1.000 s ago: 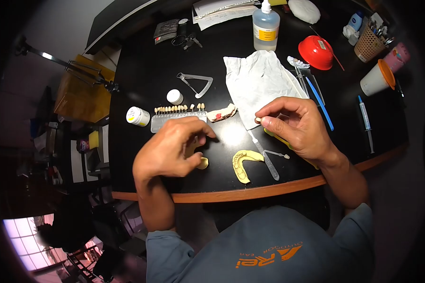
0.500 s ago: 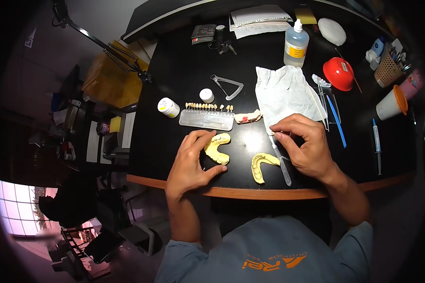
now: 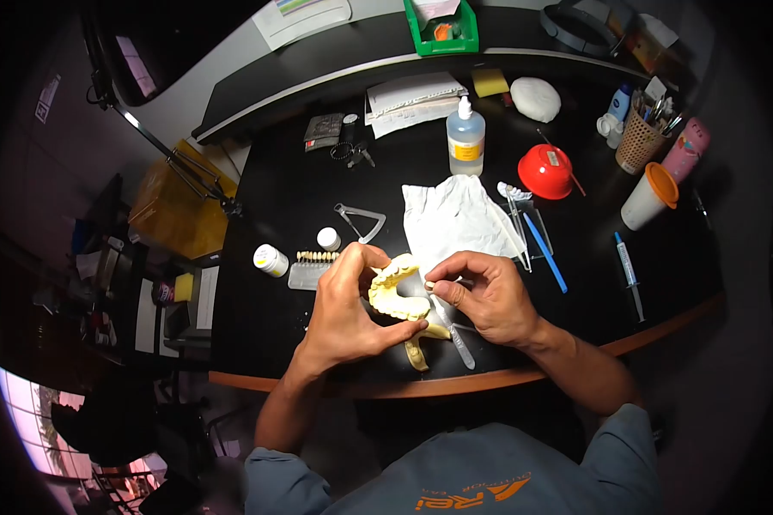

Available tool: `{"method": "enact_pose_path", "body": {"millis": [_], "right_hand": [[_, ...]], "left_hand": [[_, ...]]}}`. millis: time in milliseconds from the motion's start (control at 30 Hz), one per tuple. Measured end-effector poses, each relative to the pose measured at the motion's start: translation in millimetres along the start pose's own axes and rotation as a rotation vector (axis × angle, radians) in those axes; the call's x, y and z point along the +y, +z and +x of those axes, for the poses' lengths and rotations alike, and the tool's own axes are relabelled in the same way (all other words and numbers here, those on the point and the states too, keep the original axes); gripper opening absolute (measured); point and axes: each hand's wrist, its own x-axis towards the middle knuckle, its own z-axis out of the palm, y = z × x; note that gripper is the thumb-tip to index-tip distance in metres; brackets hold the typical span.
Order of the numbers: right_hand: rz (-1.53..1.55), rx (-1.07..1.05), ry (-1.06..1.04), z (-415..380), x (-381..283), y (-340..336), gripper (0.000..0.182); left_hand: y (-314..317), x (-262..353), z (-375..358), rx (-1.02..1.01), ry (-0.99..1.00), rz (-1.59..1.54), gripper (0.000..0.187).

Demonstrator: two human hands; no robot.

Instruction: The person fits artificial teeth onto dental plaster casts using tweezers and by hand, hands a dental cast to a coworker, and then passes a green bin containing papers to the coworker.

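A yellow horseshoe-shaped dental model point(image 3: 388, 296) is raised off the black table, with my left hand point(image 3: 345, 302) wrapped round its outer side. Close to its right side, my right hand point(image 3: 481, 300) pinches a small pale piece point(image 3: 429, 285) between thumb and finger. Under and behind the raised model lies a second yellow dental model point(image 3: 416, 352), partly hidden. A scalpel-like handle point(image 3: 457, 339) rests on the table beside it, below my right hand. White crumpled paper point(image 3: 455, 219) lies just beyond my hands.
Left of my hands are a shade guide point(image 3: 305, 275), a labelled jar point(image 3: 270, 260) and a small white jar point(image 3: 328, 239). Farther back stand a bottle point(image 3: 466, 142) and a red bowl point(image 3: 545, 172). At right lie a blue stick point(image 3: 547, 255) and a syringe point(image 3: 629, 275), near a cup point(image 3: 648, 197).
My left hand has lifted the yellow model and brought it right, beside the small piece pinched in my right hand. The view has shifted, showing more of the back shelf.
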Motion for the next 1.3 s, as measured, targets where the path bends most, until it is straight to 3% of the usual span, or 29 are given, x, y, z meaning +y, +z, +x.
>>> {"method": "enact_pose_path", "body": {"millis": [33, 167, 267, 500, 767, 867, 1000, 1233, 1300], "right_hand": [[0.039, 0.011, 0.013, 1, -2, -2, 0.016], [0.171, 0.049, 0.065, 4, -5, -8, 0.017], [0.205, 0.067, 0.098, 5, -3, -12, 0.017], [0.079, 0.127, -0.068, 1, -1, -3, 0.024], [-0.551, 0.253, -0.454, 3, 1, -6, 0.037], [-0.639, 0.253, -0.505, 6, -6, -4, 0.035], [-0.683, 0.221, -0.485, 7, -8, -6, 0.026], [-0.737, 0.166, -0.408, 9, -9, -3, 0.017], [-0.747, 0.133, -0.368, 9, -10, -4, 0.015]], "left_hand": [[2, 8, 9, -0.016, -0.028, -0.014, 0.066], [20, 5, 26, 0.073, 0.165, 0.042, 0.064], [32, -7, 17, 0.137, 0.121, 0.048, 0.064], [31, -16, 6, 0.135, 0.222, 0.070, 0.068], [31, -14, 3, 0.022, 0.068, -0.078, 0.065], [25, -9, 5, -0.083, -0.049, -0.176, 0.065], [16, -9, 8, -0.164, -0.079, -0.184, 0.063], [20, -23, 8, -0.177, 0.142, -0.185, 0.071], [17, -18, 7, -0.216, 0.056, -0.197, 0.077]]}}
